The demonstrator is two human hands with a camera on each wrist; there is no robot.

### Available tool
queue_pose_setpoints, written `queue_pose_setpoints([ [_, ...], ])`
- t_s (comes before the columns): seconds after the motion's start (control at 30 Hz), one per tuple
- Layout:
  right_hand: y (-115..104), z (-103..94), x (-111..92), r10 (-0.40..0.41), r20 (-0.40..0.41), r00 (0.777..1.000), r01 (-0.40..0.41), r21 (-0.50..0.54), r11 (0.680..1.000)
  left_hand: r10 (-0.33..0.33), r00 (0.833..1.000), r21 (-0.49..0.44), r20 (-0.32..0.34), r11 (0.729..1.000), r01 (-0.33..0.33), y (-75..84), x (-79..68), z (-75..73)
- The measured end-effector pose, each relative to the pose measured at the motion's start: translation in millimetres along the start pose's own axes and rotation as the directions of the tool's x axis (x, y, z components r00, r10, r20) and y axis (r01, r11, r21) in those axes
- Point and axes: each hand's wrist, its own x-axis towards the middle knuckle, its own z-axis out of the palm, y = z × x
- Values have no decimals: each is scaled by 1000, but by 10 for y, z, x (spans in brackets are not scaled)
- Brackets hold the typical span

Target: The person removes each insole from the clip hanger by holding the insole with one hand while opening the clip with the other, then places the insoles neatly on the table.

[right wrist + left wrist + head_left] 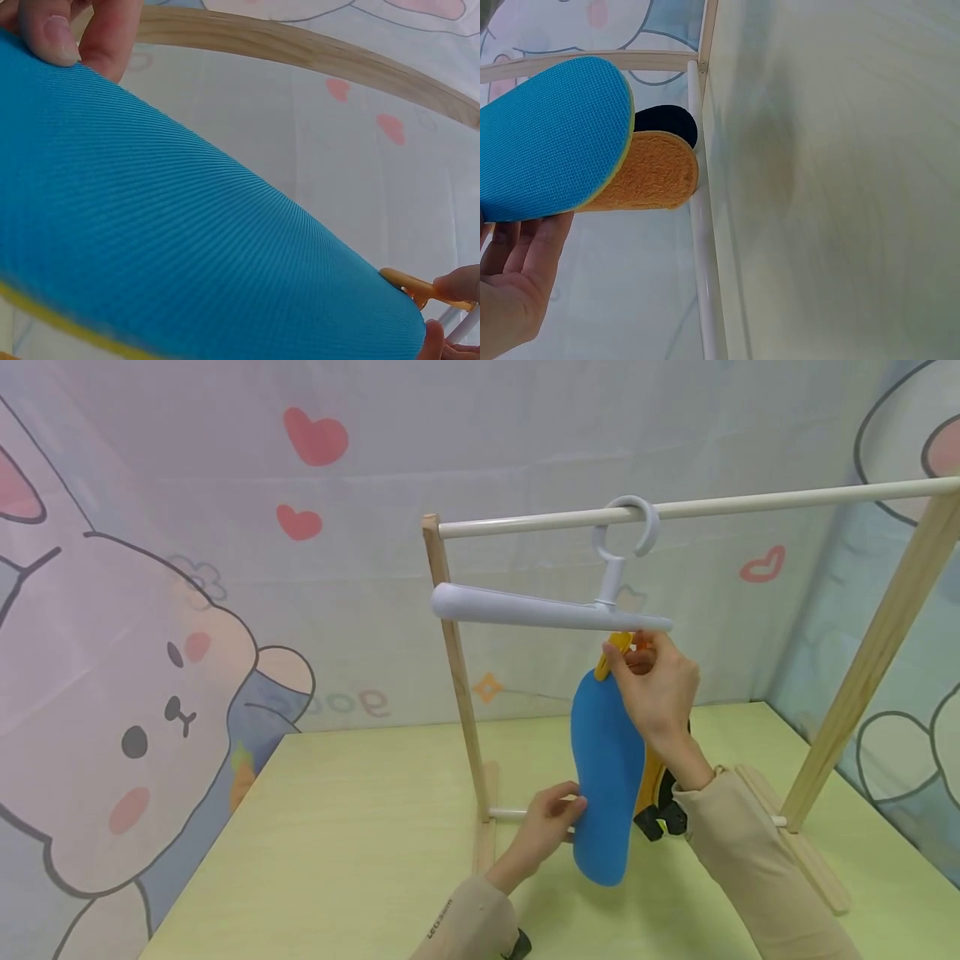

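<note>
A blue insole (606, 777) hangs upright below the right end of a white hanger (525, 608). At its top edge is a yellow clothes peg (613, 656), which my right hand (660, 685) pinches between thumb and fingers. My left hand (551, 818) holds the insole's left edge lower down, its thumb on the blue face in the right wrist view. Behind the blue insole in the left wrist view show an orange insole (660, 169) and a black insole (667, 120); the blue one hides much of both.
The hanger hooks over the white rail (750, 502) of a wooden rack, whose left post (461, 693) and right post (870, 668) stand on the pale yellow table (337, 827). A printed curtain (487, 443) hangs behind. A lower white bar (705, 247) joins the posts.
</note>
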Motion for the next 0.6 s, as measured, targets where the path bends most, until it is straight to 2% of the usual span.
queue_pose_setpoints([
  [0.17,-7,7,-5,-4,-5,1000,4,4,1000,-14,1000,-31,-14,999,13,-140,66,1],
  [0.43,-7,16,0,-8,-4,1000,8,6,1000,-15,1000,-9,11,1000,15,-161,72,9],
  [0.6,7,7,9,-8,-8,1000,8,17,1000,-52,999,-5,5,999,52,-234,33,24],
])
